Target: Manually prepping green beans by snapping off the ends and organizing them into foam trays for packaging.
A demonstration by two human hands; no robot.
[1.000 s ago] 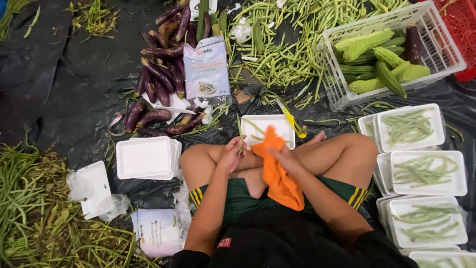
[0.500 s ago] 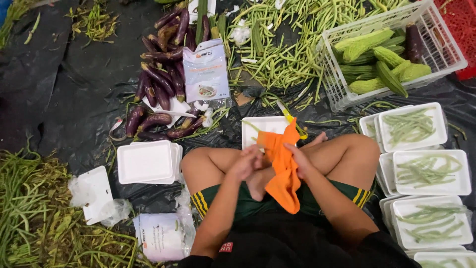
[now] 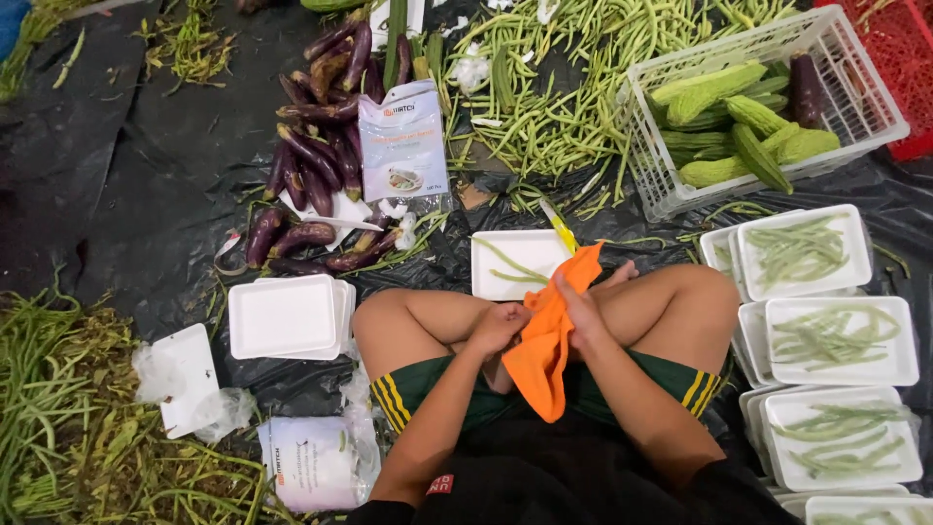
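The orange cloth [image 3: 546,340] hangs between the person's crossed legs, over the lap, held by both hands: the left hand [image 3: 499,326] is clenched on its left edge near the knee, and the right hand [image 3: 583,309] grips the upper part, whose top corner stands up toward the white foam tray [image 3: 517,262] lying just ahead on the black plastic sheet [image 3: 117,194]. The cloth looks thin, light and limp; it folds and drapes under its own weight, so it is best taken by pinching an edge or bunching a fold, and it should not slip or break. The foam tray holds a couple of green beans, and a yellow-handled tool [image 3: 559,227] lies at its far right corner. Left of the knees sits a stack of empty foam trays [image 3: 285,316]; along the sheet's right edge lie filled trays of beans [image 3: 805,250]. Further out are purple eggplants [image 3: 311,156], a printed bag [image 3: 401,143], a loose heap of long beans [image 3: 573,87] and a white crate of bitter gourds [image 3: 748,112] toward the far right corner. Compared with a second ago, both hands have drawn back from the tray toward the lap, the left hand has dropped lower, and the cloth now hangs longer and more spread.
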